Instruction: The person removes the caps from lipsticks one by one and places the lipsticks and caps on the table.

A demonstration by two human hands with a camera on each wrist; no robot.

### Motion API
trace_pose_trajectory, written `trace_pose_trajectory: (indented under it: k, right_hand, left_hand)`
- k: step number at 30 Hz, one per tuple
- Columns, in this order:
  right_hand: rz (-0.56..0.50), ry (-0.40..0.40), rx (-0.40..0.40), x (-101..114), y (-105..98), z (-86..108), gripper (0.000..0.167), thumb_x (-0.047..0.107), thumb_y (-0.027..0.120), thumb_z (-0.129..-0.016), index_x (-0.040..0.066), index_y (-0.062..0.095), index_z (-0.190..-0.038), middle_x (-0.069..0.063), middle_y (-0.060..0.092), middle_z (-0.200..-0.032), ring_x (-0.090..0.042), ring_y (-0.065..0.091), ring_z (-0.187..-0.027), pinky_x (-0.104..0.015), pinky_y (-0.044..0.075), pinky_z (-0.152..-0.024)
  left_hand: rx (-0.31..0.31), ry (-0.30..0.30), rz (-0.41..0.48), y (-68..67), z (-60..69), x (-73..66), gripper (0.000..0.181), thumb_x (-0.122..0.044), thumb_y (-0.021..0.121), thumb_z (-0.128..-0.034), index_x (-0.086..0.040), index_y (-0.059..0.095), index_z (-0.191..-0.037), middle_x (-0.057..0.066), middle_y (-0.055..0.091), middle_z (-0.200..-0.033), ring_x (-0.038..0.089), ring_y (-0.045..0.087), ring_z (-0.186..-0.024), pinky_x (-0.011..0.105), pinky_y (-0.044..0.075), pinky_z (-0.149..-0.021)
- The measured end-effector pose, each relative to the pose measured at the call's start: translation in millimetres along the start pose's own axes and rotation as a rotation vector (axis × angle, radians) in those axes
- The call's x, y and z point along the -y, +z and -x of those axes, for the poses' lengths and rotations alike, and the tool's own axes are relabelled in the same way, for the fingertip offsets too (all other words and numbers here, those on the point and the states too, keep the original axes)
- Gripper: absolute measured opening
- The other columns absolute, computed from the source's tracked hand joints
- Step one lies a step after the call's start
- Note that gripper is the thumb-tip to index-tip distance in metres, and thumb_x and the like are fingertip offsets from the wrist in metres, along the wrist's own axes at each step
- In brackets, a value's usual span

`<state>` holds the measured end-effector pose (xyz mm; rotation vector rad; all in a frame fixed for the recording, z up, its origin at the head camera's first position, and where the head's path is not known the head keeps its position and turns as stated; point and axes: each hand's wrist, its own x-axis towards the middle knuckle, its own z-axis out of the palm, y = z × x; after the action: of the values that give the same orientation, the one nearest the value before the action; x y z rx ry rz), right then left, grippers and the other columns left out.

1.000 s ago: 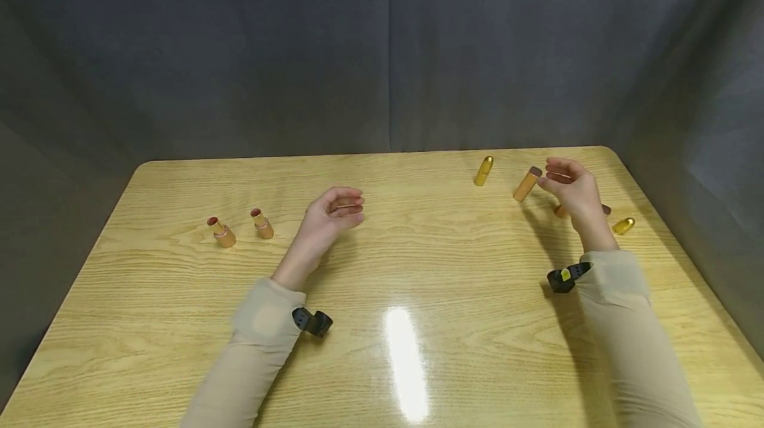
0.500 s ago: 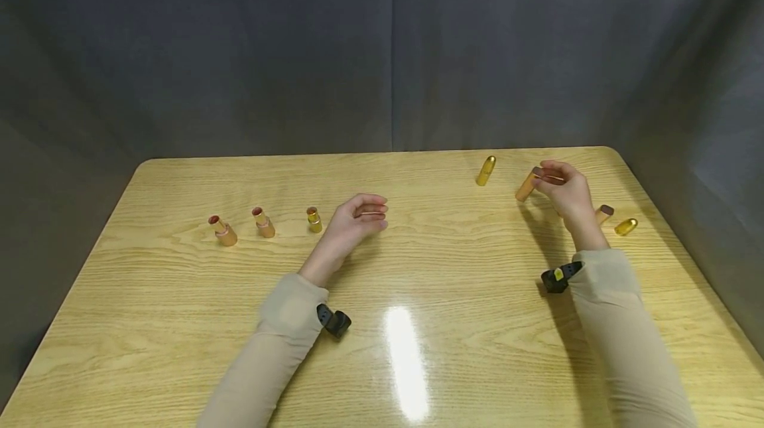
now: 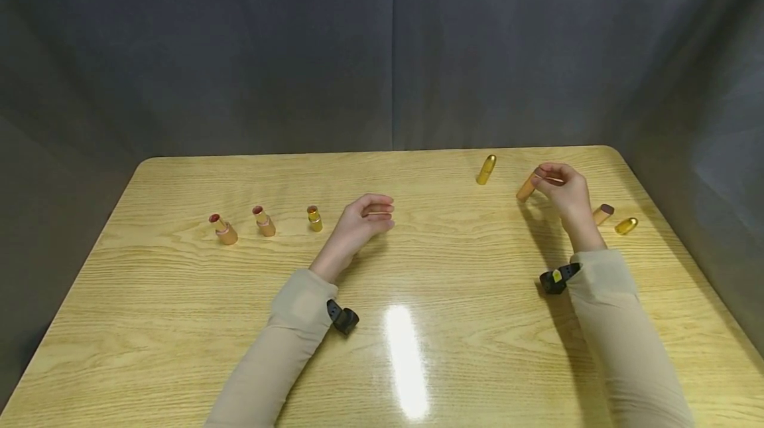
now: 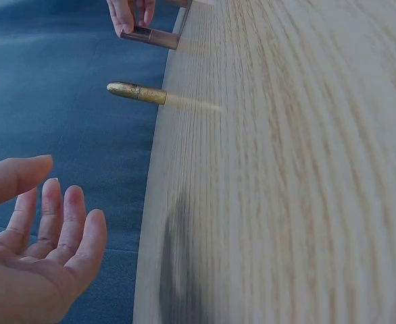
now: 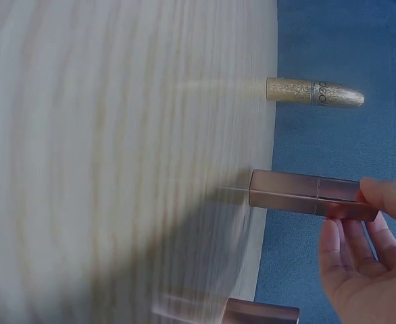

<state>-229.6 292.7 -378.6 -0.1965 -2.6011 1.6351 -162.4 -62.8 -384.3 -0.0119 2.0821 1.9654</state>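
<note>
My right hand (image 3: 567, 194) pinches the dark cap end of a square rose-gold lipstick (image 5: 286, 192) between thumb and fingers. That lipstick stands on the wooden table at the back right, its base on or close to the tabletop. A gold bullet-shaped lipstick (image 3: 486, 170) is upright just left of it. Partly behind my right wrist is a second square rose-gold lipstick (image 3: 603, 214), with another gold one (image 3: 627, 225) farther right. Over the middle of the table, my left hand (image 3: 361, 221) hovers with relaxed fingers and holds nothing, as the left wrist view also shows.
On the left of the table (image 3: 453, 269) stand two uncapped rose-gold lipsticks, one (image 3: 223, 229) and another (image 3: 264, 221), plus a short uncapped gold lipstick (image 3: 314, 218) near my left hand. A dark curtain (image 3: 268, 56) hangs behind the table's back edge.
My left hand has moved right, bringing the short gold lipstick into sight behind it. My right hand has shifted slightly left and down onto the rose-gold lipstick's cap and taken hold of it.
</note>
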Motion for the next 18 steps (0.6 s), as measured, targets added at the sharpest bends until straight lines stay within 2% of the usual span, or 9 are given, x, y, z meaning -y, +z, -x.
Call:
trace_pose_trajectory:
  k: [8,18]
  right_hand:
    - [0.039,0.015,-0.012,3,-2,9.6,0.012,0.023,0.060,-0.094,0.027,0.054,-0.104,0.027,0.049,-0.092,0.012,0.048,-0.086,-0.003,0.041,-0.073]
    - [0.009,-0.023,0.052,17,6,22.2,0.016,0.025,0.061,-0.094,0.023,0.056,-0.110,0.026,0.051,-0.096,0.011,0.051,-0.090,-0.003,0.044,-0.075]
  left_hand:
    - [-0.035,0.011,-0.005,1.5,-2.6,-0.8,0.042,0.001,0.060,-0.0895,-0.001,0.051,-0.131,0.015,0.055,-0.129,0.029,0.055,-0.120,0.036,0.048,-0.098]
    - [-0.065,0.052,0.015,8.3,-12.0,-4.7,0.040,0.000,0.060,-0.0899,-0.002,0.053,-0.129,0.015,0.056,-0.128,0.029,0.054,-0.119,0.038,0.048,-0.099]
